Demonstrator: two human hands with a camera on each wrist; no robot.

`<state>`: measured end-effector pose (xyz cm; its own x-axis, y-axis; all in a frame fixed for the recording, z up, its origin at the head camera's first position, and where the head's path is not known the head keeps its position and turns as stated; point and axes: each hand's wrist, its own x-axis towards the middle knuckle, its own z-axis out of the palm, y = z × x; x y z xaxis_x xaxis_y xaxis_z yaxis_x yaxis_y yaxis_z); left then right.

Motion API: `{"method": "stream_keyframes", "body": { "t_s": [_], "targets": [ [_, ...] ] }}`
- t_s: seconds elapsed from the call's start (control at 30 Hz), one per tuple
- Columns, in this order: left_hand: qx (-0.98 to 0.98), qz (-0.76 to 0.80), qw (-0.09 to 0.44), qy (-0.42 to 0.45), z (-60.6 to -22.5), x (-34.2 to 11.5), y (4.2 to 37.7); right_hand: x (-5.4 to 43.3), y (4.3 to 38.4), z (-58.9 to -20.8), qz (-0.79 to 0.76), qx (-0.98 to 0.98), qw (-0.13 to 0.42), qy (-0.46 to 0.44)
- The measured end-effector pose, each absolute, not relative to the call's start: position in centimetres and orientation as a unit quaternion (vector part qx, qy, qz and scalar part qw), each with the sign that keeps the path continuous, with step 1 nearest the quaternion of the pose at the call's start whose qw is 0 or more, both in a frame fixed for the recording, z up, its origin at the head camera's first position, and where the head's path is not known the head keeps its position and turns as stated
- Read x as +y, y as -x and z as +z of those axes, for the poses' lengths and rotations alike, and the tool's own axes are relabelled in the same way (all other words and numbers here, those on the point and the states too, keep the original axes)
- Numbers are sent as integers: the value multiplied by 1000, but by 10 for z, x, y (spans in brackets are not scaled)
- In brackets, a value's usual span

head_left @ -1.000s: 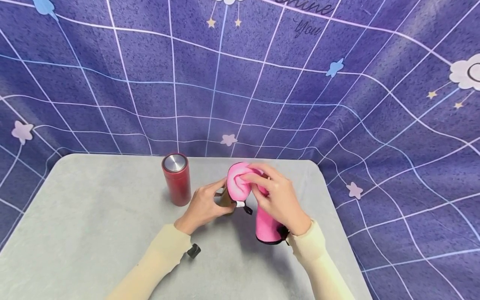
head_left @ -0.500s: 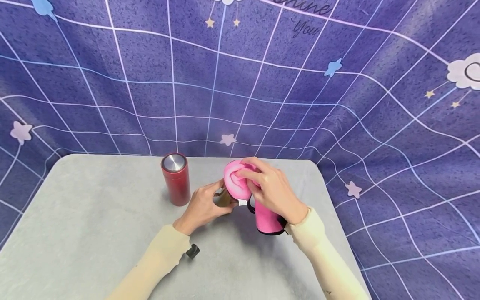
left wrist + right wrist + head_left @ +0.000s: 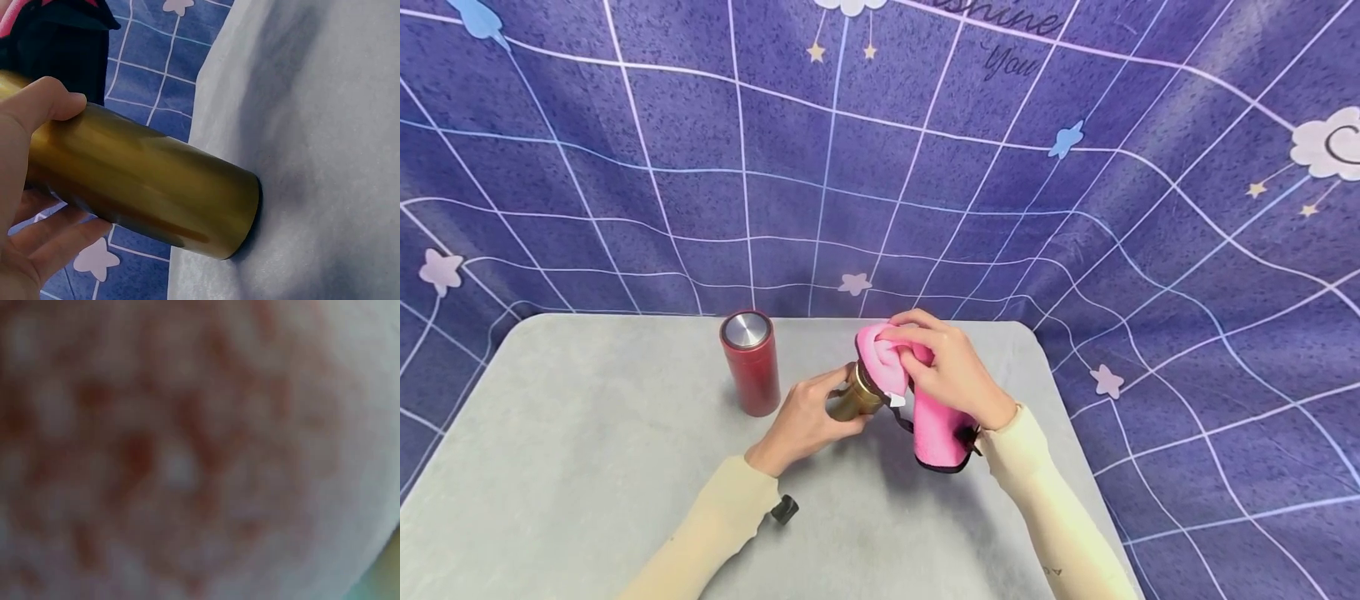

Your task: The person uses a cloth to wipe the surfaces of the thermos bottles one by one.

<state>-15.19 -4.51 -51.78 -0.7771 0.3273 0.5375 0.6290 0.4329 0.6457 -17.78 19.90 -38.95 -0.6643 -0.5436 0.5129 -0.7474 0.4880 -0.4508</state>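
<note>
In the head view my left hand (image 3: 805, 421) grips a gold metal bottle (image 3: 852, 403), thumb on the near side. The left wrist view shows the bottle's smooth body (image 3: 156, 178) tilted, its dark base right at the tabletop. My right hand (image 3: 951, 367) pinches a fluffy pink cloth (image 3: 942, 429) with black edging, a white label (image 3: 896, 400) and a black loop. One bunched part of the cloth covers the bottle's top end, hiding its mouth or lid; another part hangs beneath the right hand. The right wrist view is a blurred, mottled surface close to the lens.
A red thermos (image 3: 752, 365) with a silver lid top stands upright to the left of the hands. The grey tabletop (image 3: 587, 433) ends at a purple-blue curtain (image 3: 790, 200) with a grid and stars. A small black piece (image 3: 785, 509) sits at the left cuff.
The pink cloth has turned and shifted slightly right on the bottle's top, so more of the gold neck shows. The bottle leans further right. The right fingers have moved with the cloth.
</note>
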Motion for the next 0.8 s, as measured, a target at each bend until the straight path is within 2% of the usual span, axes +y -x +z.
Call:
{"method": "stream_keyframes", "body": {
  "t_s": [0.37,0.57,0.8],
  "targets": [
    [-811,-501,148,262,-519,-43,148,207,181,-403,409,-835,125,-347],
    [-795,-528,151,259,-516,-42,149,210,174,-412,422,-834,134,-328],
    [-794,-546,128,234,-515,-43,149,212,164,-417,427,-836,145,-312]
  ]
}}
